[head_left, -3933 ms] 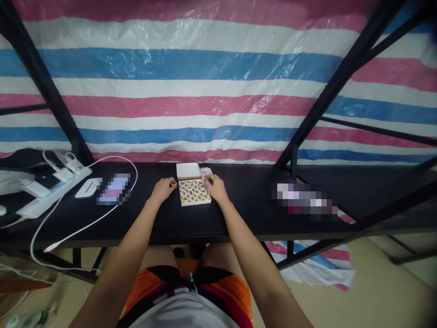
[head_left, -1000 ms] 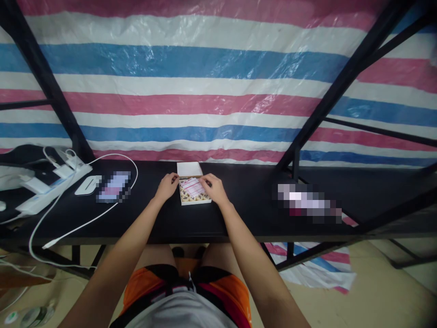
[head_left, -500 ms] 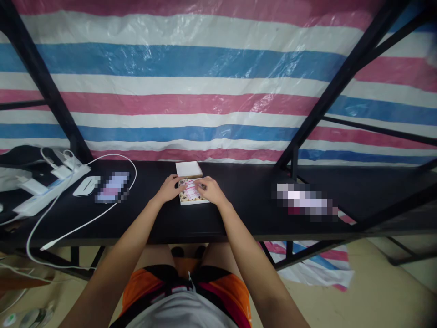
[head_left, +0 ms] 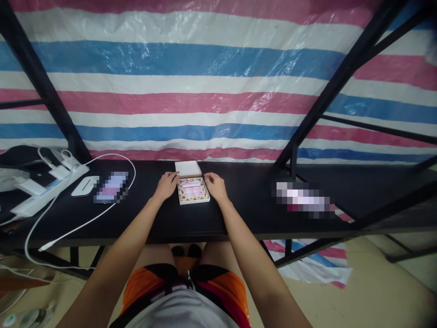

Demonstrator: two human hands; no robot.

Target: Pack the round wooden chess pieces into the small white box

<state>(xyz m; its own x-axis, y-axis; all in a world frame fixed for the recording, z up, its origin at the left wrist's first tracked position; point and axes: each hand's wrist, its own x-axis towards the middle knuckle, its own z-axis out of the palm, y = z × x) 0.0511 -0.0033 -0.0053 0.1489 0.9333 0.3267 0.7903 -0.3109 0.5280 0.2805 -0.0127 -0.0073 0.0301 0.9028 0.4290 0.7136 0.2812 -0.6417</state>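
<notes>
A shallow white box [head_left: 194, 202] holds round Chinese chess pieces [head_left: 181, 192] with dark characters. On top of the pieces lies a folded white sheet with pink lines [head_left: 193, 189]. Directly behind the box is a white lid [head_left: 187, 168]. My left hand [head_left: 166, 186] rests at the left side of the box, fingers stretched toward its far corner, holding nothing. At the opposite side is my right hand [head_left: 216, 186], its fingers loosely bent and apart near the far right corner, with nothing visible in them.
On the left of the black table [head_left: 246, 214] are a white power strip [head_left: 44, 196] with chargers, a white cable [head_left: 82, 223], a flat white device [head_left: 84, 186] and a blurred-out item [head_left: 112, 187]. Another blurred-out item [head_left: 303, 200] lies right. Black metal bars [head_left: 317, 105] slant upward.
Both hands have drawn back from over the box to its sides, my right hand moving right and my left hand slightly left. The sheet and pieces are now uncovered.
</notes>
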